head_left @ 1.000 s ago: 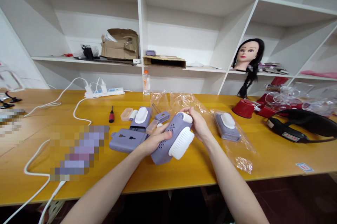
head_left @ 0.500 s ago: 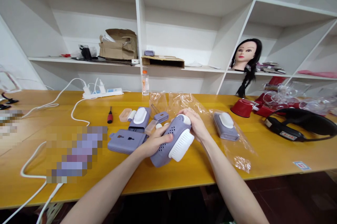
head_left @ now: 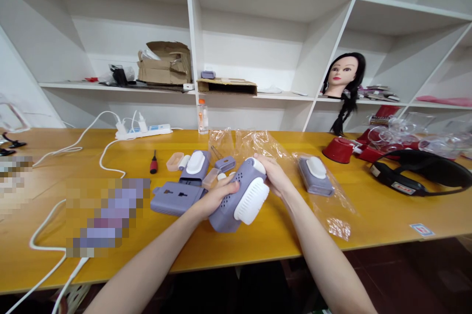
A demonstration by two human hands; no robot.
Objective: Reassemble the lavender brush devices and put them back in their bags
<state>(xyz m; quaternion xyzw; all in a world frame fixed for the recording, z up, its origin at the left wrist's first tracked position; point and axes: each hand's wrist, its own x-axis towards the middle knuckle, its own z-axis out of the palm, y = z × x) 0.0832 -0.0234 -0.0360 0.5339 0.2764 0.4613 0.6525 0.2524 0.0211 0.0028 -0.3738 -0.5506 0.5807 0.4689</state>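
Held item: 1 purple-grey gadget [head_left: 230, 201] with perforated sides and a white ribbed cap, in both hands above the yellow table [head_left: 258, 242]; contact with the tabletop cannot be told.
Left hand [head_left: 213, 199]: fingers curled, pressed together around the gadget's side.
Right hand [head_left: 275, 176]: fingers together, wrapped over the gadget's top end.
White-capped units on table: 2 more; 1 just left of the hands [head_left: 195, 169], 1 in a clear plastic bag [head_left: 326, 206] to the right [head_left: 315, 177].
Flat purple-grey case: 1 [head_left: 175, 198], beside the left hand.
Small tray: 1 beige [head_left: 174, 161].
Screwdriver: 1, red-handled [head_left: 153, 163].
Power strip: 1 [head_left: 143, 131], 2 plugs in.
Bottle: 1 [head_left: 202, 116].
Red cup: 1 [head_left: 338, 151].
Black headband: 1 [head_left: 416, 172].
Mannequin head: 1, on shelf [head_left: 342, 73].
Left table area: partly pixelated, unreadable.
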